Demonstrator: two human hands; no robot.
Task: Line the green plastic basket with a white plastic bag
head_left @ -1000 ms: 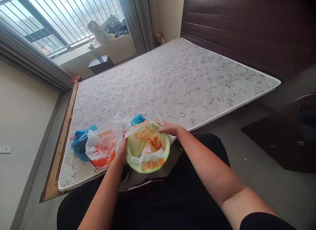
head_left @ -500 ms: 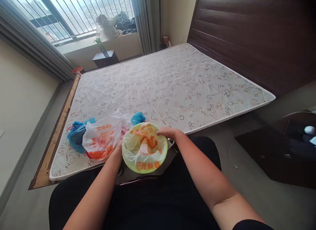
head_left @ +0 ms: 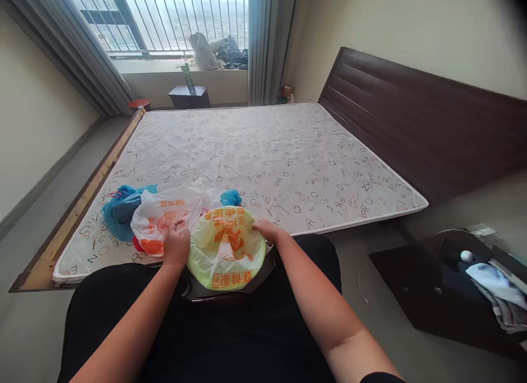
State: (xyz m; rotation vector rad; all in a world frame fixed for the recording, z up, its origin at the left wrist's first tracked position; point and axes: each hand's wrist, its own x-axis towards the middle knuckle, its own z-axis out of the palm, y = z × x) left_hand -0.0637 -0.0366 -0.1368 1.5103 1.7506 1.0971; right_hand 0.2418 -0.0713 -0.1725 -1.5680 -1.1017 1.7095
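Observation:
A round yellow-green basin (head_left: 227,249) lined with a white plastic bag with orange print is above my lap. My right hand (head_left: 267,230) grips the basin's right rim. My left hand (head_left: 177,244) is just left of the basin, fingers curled; whether they pinch anything is too small to tell. Behind it a white bag with orange print (head_left: 158,215) lies on the mattress, with a blue plastic bag (head_left: 122,210) to its left. A small blue bag (head_left: 231,197) rests behind the basin.
The mattress (head_left: 247,147) with letter print spreads ahead, its headboard (head_left: 411,108) at the right. A dark cabinet (head_left: 411,279) holding a white ball and cloth stands to my right. A nightstand (head_left: 189,97) is beyond the bed, below the window.
My left hand has come off the basin's left side and moved left and up. The bag's liner now spreads wider over the basin's rim. The view has shifted.

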